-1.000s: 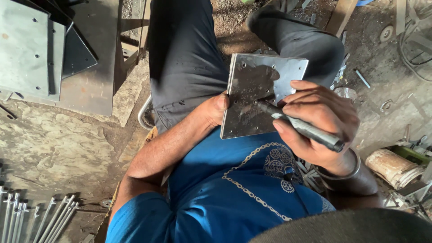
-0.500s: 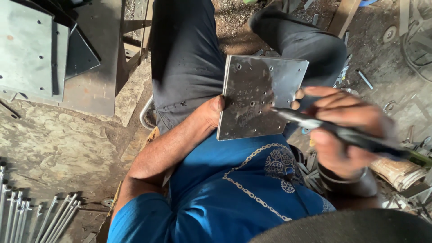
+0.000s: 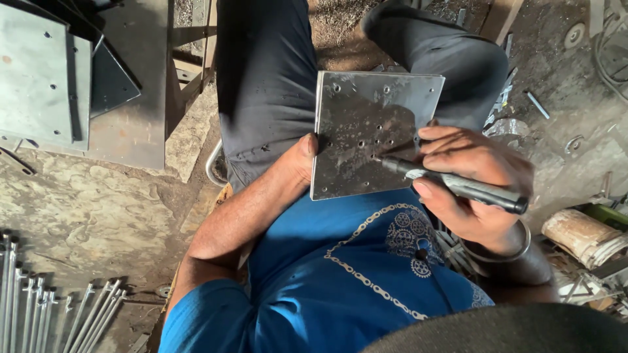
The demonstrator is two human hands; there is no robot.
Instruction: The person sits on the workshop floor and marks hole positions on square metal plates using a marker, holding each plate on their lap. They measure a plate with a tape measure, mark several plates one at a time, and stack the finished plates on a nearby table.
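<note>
Workshop floor (image 3: 98,196) dusty, rods (image 3: 39,314) at 8 o'clock. Metal plate (image 3: 366,131) on lap, centre: stiff, likely heavy, sharp-edged; best gripped at edges. Left hand (image 3: 297,160) clasps left edge. Right hand (image 3: 471,176) closed around marker (image 3: 458,186), tip on plate.

- The left hand (image 3: 297,160) reaches up from the lower left on a bare, bent forearm, with its thumb pressed flat and its fingers hidden.
- The right hand (image 3: 474,180) comes in from the right, wrist bent, fingers and thumb pinched together in a writing grip, pointing left.
</note>
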